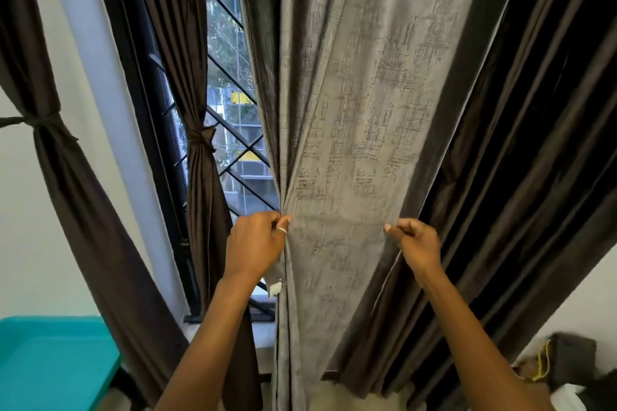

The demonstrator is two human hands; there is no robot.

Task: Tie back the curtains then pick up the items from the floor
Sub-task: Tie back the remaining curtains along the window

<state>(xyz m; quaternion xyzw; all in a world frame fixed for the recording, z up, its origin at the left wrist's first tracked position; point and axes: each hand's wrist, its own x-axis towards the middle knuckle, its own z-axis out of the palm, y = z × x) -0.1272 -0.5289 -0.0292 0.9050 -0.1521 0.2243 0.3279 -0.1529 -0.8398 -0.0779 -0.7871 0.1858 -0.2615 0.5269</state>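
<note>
Both forearms reach up — left hand [255, 243] and right hand [415, 242] pinch grey curtain [350, 143] edges, untied. Two brown curtains [200, 143] already tied; floor items — unseen.

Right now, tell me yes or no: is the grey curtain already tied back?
No. The grey curtain hangs loose with no tie around it, its edges pinched by the left hand and right hand.
</note>
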